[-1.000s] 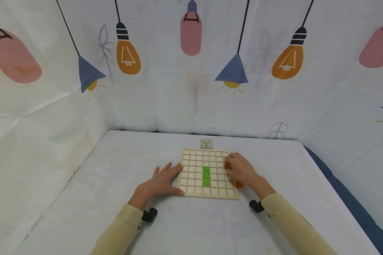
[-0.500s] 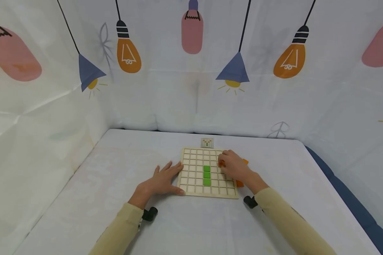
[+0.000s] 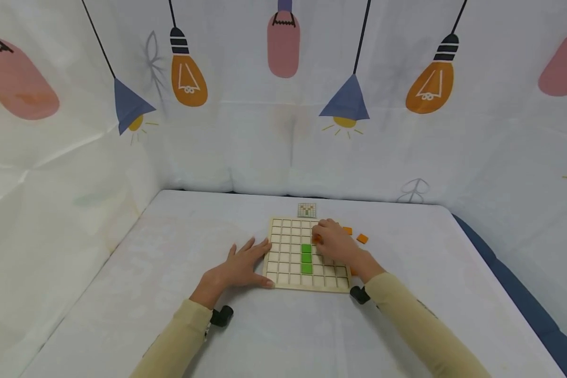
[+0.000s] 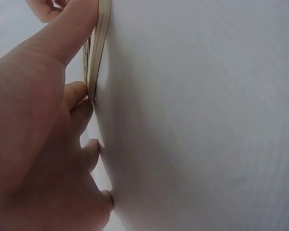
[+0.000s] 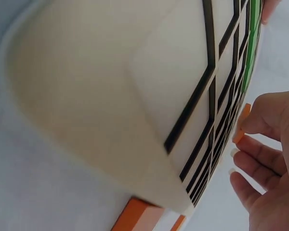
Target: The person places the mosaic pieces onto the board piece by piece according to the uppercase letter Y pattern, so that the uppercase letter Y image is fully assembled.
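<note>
A pale wooden grid board (image 3: 283, 266) lies on the table, with a column of three green square tiles (image 3: 306, 258) in its cells. My left hand (image 3: 236, 269) rests at the board's left edge, fingers spread and straight, thumb by the near left corner; the left wrist view shows the thumb against the board's side (image 4: 100, 43). Over the board's upper right part, my right hand (image 3: 337, 242) pinches an orange tile (image 5: 242, 124) between thumb and index finger. Its other fingers are loosely bent. Part of the grid is hidden under this hand.
Loose orange tiles (image 3: 362, 239) lie right of the board, and another orange piece (image 5: 135, 215) shows beside its edge in the right wrist view. A small patterned card (image 3: 306, 210) sits just beyond the board. A white printed curtain (image 3: 260, 147) stands behind the white table (image 3: 179, 236).
My right hand has moved left across the board with the orange tile, uncovering orange tiles on the right. The left hand has stayed at the board's edge.
</note>
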{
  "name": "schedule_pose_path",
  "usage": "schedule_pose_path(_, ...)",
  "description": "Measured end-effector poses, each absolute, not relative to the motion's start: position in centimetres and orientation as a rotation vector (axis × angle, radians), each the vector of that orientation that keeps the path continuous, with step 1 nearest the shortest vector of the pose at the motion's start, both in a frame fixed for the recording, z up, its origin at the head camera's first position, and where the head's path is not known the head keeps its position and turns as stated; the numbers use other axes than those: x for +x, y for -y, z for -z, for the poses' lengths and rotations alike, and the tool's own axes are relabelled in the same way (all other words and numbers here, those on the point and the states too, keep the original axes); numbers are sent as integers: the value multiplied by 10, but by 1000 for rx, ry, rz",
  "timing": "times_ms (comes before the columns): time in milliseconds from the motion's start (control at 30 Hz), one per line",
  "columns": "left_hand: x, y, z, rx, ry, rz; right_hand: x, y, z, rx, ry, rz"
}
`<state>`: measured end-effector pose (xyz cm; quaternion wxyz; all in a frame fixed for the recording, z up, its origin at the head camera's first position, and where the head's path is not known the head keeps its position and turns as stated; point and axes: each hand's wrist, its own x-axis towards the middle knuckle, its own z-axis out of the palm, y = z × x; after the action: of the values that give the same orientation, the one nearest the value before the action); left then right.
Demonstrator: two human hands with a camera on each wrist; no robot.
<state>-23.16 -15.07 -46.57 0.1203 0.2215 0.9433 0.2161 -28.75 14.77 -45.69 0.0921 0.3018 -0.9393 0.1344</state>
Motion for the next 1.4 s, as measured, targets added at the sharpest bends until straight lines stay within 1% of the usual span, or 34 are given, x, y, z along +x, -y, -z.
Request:
schedule_pose_path(567, -232, 155, 469, 638, -2747, -631, -287, -113, 451, 1006, 2821, -424)
schedule_pose_path(800, -232, 154, 466, 645, -2746, -633, -289, -99, 449, 1002, 2826, -410)
schedule_pose_path(1167, -233, 151, 467, 627, -2737, -636, -291, -95, 452, 937, 2871, -434)
schedule_pose_path(1400, -232, 150, 464, 625, -2745, -620, -291, -96, 452, 949, 2860, -402)
